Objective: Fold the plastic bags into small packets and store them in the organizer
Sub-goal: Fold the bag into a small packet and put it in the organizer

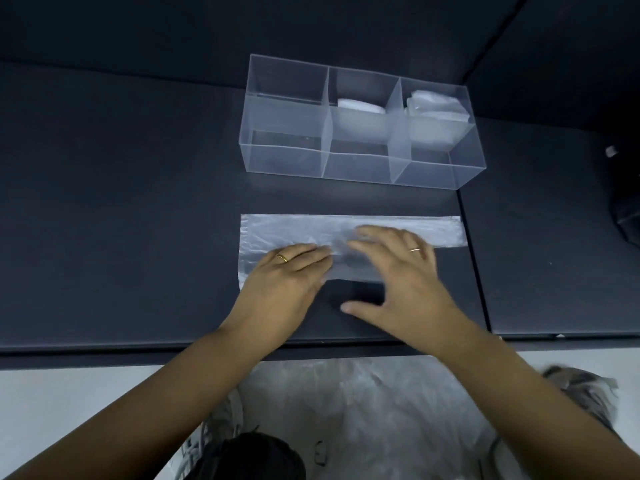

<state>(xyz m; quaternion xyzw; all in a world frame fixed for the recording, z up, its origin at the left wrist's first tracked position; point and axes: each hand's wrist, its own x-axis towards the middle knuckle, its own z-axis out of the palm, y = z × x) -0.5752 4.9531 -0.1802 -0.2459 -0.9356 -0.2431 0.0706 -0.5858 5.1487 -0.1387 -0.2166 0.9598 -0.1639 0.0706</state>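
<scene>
Crumpled plastic (pixel 346 403) waits nearest me, below the bench (pixel 121 202) edge. On the bench I see left hand (pixel 287 275) and right hand (pixel 398 271), fingers (pixel 308 256) straight, pressing the plastic bag (pixel 440 230) flat, likely to set its crease. Beyond, the organizer (pixel 284 161) holds packets (pixel 360 106) in middle and right compartments.

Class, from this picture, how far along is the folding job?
Done: packets sit in the organizer's middle and right compartments. In hand: the left hand and right hand press flat on a clear bag, folded into a long strip. Left: fold it small, store it; more plastic lies below the table edge.
</scene>
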